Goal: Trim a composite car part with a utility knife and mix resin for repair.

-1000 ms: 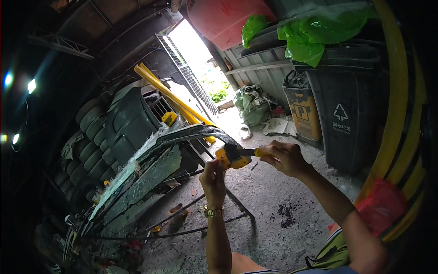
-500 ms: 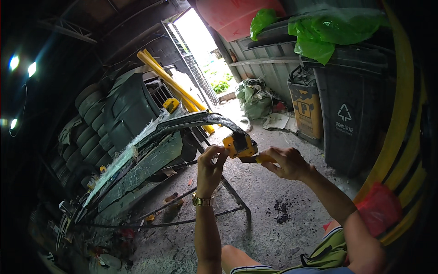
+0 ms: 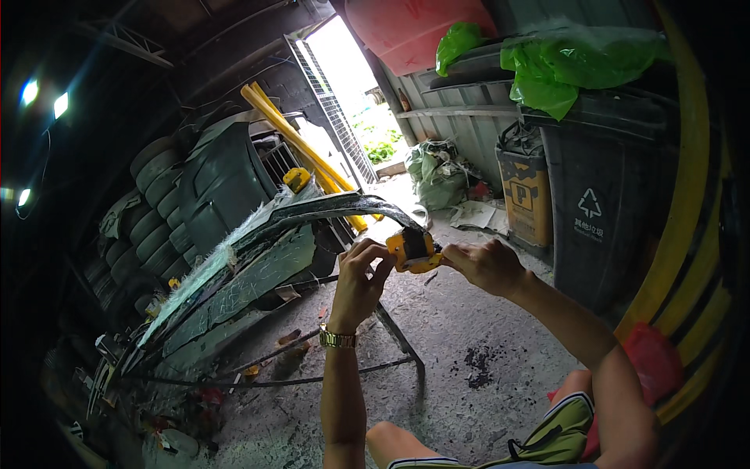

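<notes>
A small, chunky yellow plastic tool with a black centre [image 3: 413,250] is held in mid-air between both hands, just beside the tip of a curved dark car body panel [image 3: 258,258]. The left hand [image 3: 359,277] and right hand [image 3: 484,266] each pinch it with closed fingers.

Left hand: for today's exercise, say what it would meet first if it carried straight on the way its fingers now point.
The left hand points up and right, fingers already on the yellow-and-black tool. That tool comes first, with the right hand holding its other side. Depth beyond is unclear.
</notes>
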`<state>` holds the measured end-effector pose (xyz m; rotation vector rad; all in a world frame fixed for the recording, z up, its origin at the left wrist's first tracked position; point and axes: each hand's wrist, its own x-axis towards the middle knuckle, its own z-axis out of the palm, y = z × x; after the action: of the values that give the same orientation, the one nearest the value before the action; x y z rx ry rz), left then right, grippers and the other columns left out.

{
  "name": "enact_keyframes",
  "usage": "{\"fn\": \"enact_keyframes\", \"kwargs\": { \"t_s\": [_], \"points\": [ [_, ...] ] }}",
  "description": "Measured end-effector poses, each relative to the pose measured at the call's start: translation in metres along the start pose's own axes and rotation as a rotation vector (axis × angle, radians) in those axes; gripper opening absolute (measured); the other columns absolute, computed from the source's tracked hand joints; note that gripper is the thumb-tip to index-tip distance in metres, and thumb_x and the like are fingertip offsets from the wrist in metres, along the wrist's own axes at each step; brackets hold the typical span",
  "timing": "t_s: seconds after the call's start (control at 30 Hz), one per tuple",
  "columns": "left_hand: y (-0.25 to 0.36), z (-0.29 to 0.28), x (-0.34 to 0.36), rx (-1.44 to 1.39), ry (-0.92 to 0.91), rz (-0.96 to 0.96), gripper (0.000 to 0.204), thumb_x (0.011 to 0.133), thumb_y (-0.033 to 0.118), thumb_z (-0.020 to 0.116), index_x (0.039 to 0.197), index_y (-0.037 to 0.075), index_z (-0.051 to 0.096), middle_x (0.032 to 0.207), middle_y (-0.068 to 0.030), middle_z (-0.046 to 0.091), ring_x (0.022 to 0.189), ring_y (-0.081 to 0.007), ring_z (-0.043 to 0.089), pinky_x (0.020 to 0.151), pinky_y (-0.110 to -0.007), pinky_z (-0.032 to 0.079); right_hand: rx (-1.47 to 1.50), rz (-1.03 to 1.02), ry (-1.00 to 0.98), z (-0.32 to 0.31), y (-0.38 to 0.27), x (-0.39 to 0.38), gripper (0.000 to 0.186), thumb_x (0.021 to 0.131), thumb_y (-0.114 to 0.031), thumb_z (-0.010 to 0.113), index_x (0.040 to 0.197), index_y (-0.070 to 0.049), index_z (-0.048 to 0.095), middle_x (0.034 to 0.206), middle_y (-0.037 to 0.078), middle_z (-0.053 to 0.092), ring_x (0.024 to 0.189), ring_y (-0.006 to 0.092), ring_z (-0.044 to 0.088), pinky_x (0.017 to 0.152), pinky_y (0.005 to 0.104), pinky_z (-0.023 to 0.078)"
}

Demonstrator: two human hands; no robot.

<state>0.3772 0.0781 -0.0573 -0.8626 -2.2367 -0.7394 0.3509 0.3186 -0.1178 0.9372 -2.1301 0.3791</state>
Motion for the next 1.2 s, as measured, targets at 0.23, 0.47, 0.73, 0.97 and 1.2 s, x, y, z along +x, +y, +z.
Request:
{"fn": "enact_keyframes", "kwargs": {
  "t_s": [0.23, 0.47, 0.73, 0.97, 1.2],
  "points": [
    [-0.003, -0.002, 0.007, 0.099, 0.012, 0.168, 0.008, 0.075, 0.002, 0.065, 0.08, 0.0, 0.058, 0.078, -0.0086, 0.06, 0.068, -0.0215, 0.058, 0.062, -0.031, 0.044, -0.155, -0.113, -0.5, 0.012, 0.024, -0.048, 0.023, 0.095, -0.033, 0.041, 0.099, -0.011, 0.049, 0.067, 0.009, 0.061, 0.057, 0.0272, 0.064, 0.048, 0.0411, 0.051],
    [0.01, 0.01, -0.004, 0.025, 0.032, -0.025, 0.008, 0.082, 0.011, 0.06, 0.083, 0.003, 0.057, 0.085, -0.0079, 0.059, 0.082, -0.0253, 0.057, 0.076, -0.035, 0.036, 0.363, 0.154, 0.118, -0.02, 0.009, -0.013, 0.015, 0.092, -0.023, 0.053, 0.093, -0.008, 0.051, 0.056, 0.012, 0.055, 0.05, 0.0266, 0.06, 0.046, 0.0388, 0.045],
    [0.019, 0.034, -0.002, 0.243, 0.265, -0.066, 0.021, 0.081, 0.02, 0.066, 0.078, 0.004, 0.053, 0.08, -0.0068, 0.053, 0.076, -0.0256, 0.051, 0.071, -0.036, 0.034, 0.403, 0.066, 0.289, -0.008, 0.015, -0.001, 0.022, 0.09, -0.026, 0.057, 0.099, -0.008, 0.048, 0.057, 0.01, 0.057, 0.052, 0.028, 0.061, 0.045, 0.0373, 0.045],
    [0.008, 0.005, -0.001, -0.101, 0.003, -0.19, 0.018, 0.091, 0.015, 0.056, 0.097, -0.001, 0.056, 0.077, -0.0101, 0.06, 0.062, -0.0164, 0.056, 0.055, -0.029, 0.041, 0.221, -0.002, 0.181, -0.019, 0.014, 0.021, 0.022, 0.09, -0.029, 0.056, 0.098, -0.01, 0.047, 0.057, 0.007, 0.058, 0.05, 0.0263, 0.06, 0.044, 0.037, 0.046],
    [0.011, -0.002, 0.01, -0.275, 0.065, -0.173, 0.01, 0.09, 0.01, 0.057, 0.089, 0.001, 0.059, 0.077, -0.0046, 0.063, 0.067, -0.009, 0.053, 0.064, -0.028, 0.043, 0.115, -0.008, 0.216, -0.015, 0.012, 0.018, 0.021, 0.089, -0.026, 0.057, 0.093, -0.01, 0.044, 0.062, 0.009, 0.059, 0.054, 0.0261, 0.062, 0.044, 0.0371, 0.046]
  ]
}}
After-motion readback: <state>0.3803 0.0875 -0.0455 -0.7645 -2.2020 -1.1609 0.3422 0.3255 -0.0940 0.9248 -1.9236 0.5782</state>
